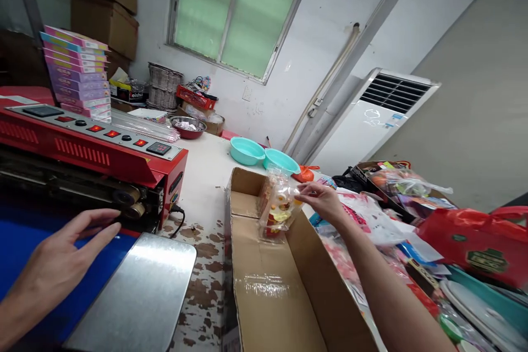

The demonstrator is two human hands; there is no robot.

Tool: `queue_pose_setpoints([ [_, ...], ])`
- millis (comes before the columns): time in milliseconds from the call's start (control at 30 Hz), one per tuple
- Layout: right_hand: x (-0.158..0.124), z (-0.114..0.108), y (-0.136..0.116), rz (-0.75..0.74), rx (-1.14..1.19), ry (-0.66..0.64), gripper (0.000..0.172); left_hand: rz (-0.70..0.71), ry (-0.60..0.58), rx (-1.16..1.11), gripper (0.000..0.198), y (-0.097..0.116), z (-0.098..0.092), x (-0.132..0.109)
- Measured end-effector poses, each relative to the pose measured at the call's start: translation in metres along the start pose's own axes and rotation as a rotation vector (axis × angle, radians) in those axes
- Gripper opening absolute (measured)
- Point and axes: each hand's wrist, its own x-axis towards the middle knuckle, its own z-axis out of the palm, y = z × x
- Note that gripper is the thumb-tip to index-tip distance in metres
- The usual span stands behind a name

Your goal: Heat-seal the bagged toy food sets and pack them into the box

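Note:
My right hand (324, 203) pinches the edge of a clear plastic packet (281, 213) with colourful, toy-like pieces inside. The packet stands upright in the far part of a long, open cardboard box (274, 275), and its lower edge meets the box floor. Similar wrapped contents show just behind it, partly hidden. Over the blue conveyor belt (25, 269) is my left hand (66, 258), holding nothing, with thumb and fingers apart. Its fingertips are close to the rollers (131, 202) of a red machine (94, 151). A smooth metal plate (140, 291) extends from the belt towards the box.
Two turquoise basins (247, 151) stand beyond the box on the white table (202, 165). A red bowl (187, 127) and stacked colourful boxes (80, 74) are behind the machine. Bags and packaging, including a red bag (478, 245), crowd the right side. A black cable (180, 220) hangs beside the machine.

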Motion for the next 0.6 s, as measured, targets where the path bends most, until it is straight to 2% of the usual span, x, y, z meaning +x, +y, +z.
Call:
queue_pose_setpoints([
  [100, -0.003, -0.018, -0.062, -0.116, 0.086, 0.183, 0.026, 0.089, -0.118, -0.128, 0.033, 0.023, 0.019, -0.009],
  [200, -0.013, -0.015, -0.117, -0.023, 0.274, 0.269, 0.027, 0.17, -0.271, -0.404, 0.055, 0.04, 0.039, -0.019],
  [300, -0.031, 0.023, -0.147, 0.156, 0.507, 0.232, 0.028, 0.05, -0.472, -0.711, 0.078, 0.051, 0.049, -0.038],
  [367, -0.046, 0.06, -0.154, 0.271, 0.64, 0.146, 0.029, -0.086, -0.58, -0.873, 0.076, 0.052, 0.048, -0.053],
  [433, -0.061, 0.097, -0.154, 0.333, 0.698, 0.045, 0.031, -0.19, -0.565, -0.939, 0.067, 0.045, 0.041, -0.065],
  [500, -0.076, 0.127, -0.152, 0.302, 0.654, -0.022, 0.03, -0.255, -0.457, -0.924, 0.062, 0.032, 0.028, -0.071],
  [600, -0.09, 0.154, -0.149, 0.212, 0.586, -0.178, 0.029, -0.311, -0.348, -0.853, 0.059, 0.006, 0.003, -0.075],
])
